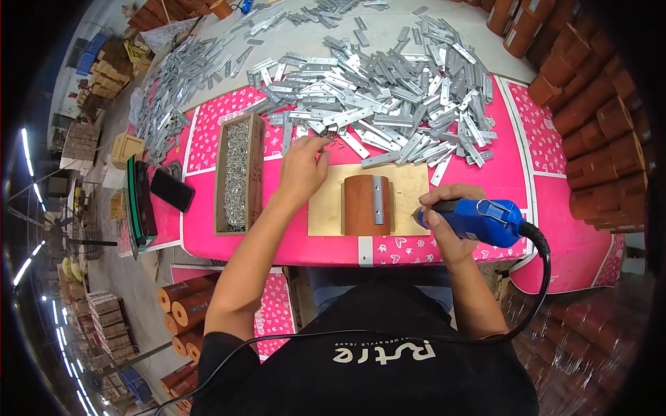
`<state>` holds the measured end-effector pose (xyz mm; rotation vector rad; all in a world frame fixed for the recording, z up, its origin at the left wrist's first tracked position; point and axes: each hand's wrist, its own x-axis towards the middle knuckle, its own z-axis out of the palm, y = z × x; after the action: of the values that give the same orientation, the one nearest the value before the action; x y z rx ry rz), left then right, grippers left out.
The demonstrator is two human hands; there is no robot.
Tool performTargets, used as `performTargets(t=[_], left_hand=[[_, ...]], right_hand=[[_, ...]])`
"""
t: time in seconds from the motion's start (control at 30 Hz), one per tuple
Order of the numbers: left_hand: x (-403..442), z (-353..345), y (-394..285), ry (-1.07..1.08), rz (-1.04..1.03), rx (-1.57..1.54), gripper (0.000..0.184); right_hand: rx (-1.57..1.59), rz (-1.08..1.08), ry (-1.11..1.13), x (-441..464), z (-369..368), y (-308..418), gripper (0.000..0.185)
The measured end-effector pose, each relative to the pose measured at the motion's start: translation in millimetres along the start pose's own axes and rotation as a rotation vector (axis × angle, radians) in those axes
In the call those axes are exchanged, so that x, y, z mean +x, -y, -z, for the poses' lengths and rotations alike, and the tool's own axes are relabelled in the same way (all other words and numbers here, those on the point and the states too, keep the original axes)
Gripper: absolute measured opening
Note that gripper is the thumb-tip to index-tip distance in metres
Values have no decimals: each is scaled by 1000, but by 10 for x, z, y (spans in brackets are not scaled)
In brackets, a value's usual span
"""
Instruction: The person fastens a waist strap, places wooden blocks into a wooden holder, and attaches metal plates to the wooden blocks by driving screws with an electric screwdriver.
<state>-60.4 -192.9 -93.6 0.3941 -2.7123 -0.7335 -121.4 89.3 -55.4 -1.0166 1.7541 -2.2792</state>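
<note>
My right hand (449,225) is wrapped round a blue power tool (485,220) with a black cord, at the right of a yellowish board (326,215). On the board lies a curved brown piece (359,204) with a metal strip (378,200) along its right side. My left hand (304,165) reaches beyond the board's upper left corner, its fingers bent at a few small dark screws (334,136) by the metal pile. Whether anything is between those fingertips is too small to tell. Left of that hand stands a wooden box (220,187) full of small silvery screws.
Metal strips (388,90) are heaped across the back of the pink-covered table (305,251). A phone (172,190) lies at the left edge. Brown cylinders (607,163) are stacked at the right, others (187,305) below left. The tool's cord (544,277) loops past my right arm.
</note>
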Motion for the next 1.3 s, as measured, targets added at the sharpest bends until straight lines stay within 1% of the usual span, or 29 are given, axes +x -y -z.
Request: performTargets(t=[0.07,0.2,0.27,0.3,0.33,0.37,0.4,0.43,0.47,0.5,0.53,0.6,0.7,0.8,0.83,0.87,0.9,0.93,0.97,1.0,1.07,1.1,1.2,1.23,1.3], left_hand=[[70,-152,147,-40,-105,171,19],[187,-327,121,17,-156,300,14],[244,-351,84,55,-159,362,12],[267,-435,111,121,-186,383,10],[303,-497,192,166,-184,434,9],[295,-545,207,138,-326,426,7],[319,-802,348,92,-267,279,6],[370,-935,378,102,-235,233,6],[386,-1033,346,-69,-148,176,7],[425,-1032,268,-32,-141,212,8],[413,-734,8,138,-118,270,9],[331,-725,28,-52,-224,348,9],[257,-745,128,-210,-166,182,8],[160,-618,104,-207,-29,-72,10],[26,-273,-71,-112,10,-266,12],[-94,-111,-167,-118,56,-368,12],[-193,-3,-238,-122,102,-473,12],[-277,86,-279,-123,146,-576,12],[-362,136,-317,-150,139,-616,16],[-448,213,-404,-87,208,-758,20],[-567,354,-550,41,340,-1032,26],[-609,319,-588,76,328,-1030,30],[-652,141,-668,144,188,-906,26],[-692,105,-732,33,129,-861,19],[-746,145,-833,-16,52,-786,15]], right_hand=[[-8,16,1,9,-19,-4,36],[93,39,-48,27,-64,6,32],[-27,-60,-77,-49,20,-1,37],[-66,-101,-64,-76,43,-28,39],[-77,-157,-135,-124,42,-83,42],[3,-196,-203,-154,45,-89,44],[51,-199,-241,-160,109,-156,41],[86,-146,-253,-149,169,-231,39],[113,-99,-253,-112,186,-298,37],[133,-59,-252,-82,198,-305,36],[114,-9,-183,-51,192,-254,36],[85,16,-159,-16,87,-184,35],[51,-8,-124,8,6,-108,32],[48,0,-82,96,62,-54,31],[55,-2,-78,121,110,-76,32],[62,-14,-75,136,130,-78,33],[124,-57,-197,178,32,40,31],[158,-61,-141,251,119,57,32],[186,-23,-150,271,174,65,27],[212,16,-160,338,84,241,24],[426,53,-194,473,-4,445,24],[534,70,-204,532,-37,541,24],[535,158,-59,676,-110,819,25],[647,91,-17,703,-60,837,25],[646,75,16,756,-61,882,26]])
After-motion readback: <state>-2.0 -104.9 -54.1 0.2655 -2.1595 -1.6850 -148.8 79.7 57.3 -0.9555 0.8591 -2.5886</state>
